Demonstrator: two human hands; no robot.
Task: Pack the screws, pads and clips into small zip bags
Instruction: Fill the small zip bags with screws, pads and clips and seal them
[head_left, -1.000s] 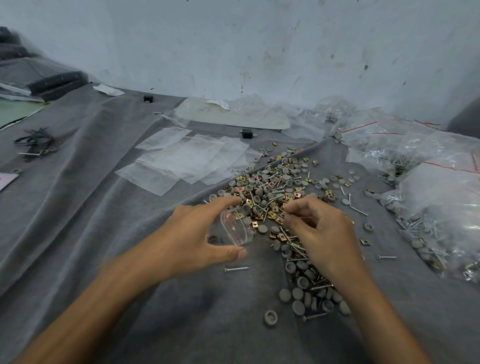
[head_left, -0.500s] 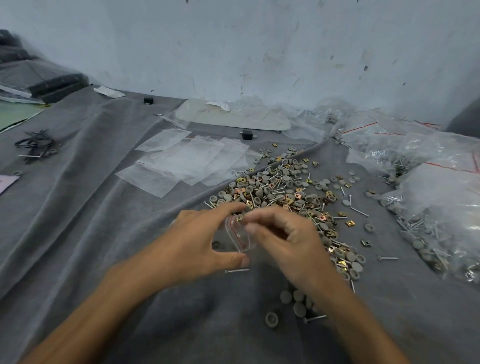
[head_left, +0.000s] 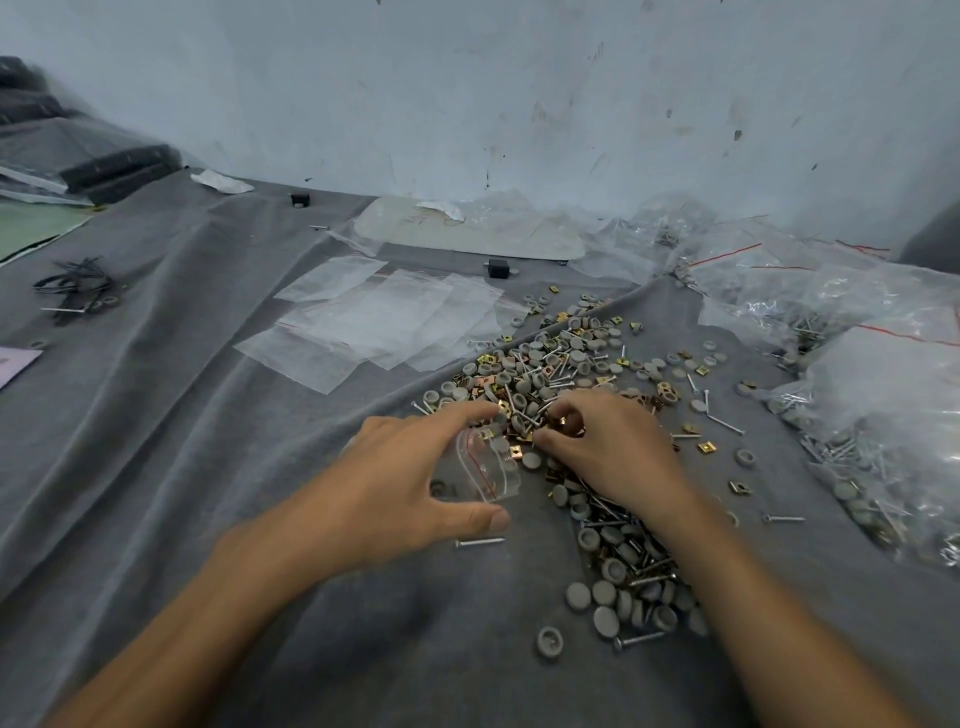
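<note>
Now your left hand (head_left: 400, 483) pinches the small zip bag (head_left: 488, 467) open at its mouth, just beside the pile (head_left: 561, 364) midway across the tabletop (head_left: 182, 441), so your right hand (head_left: 608, 447), pinching brass clips (head_left: 566, 422) there, has only a short carry.

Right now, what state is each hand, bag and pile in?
small zip bag: mouth open, contents unclear
left hand: holds the small zip bag by thumb and forefinger
loose pile: mixed, spread out
right hand: fingers curled in the loose pile, catch unclear
empty bags: flat, overlapping
filled bags: heaped, right side
</note>
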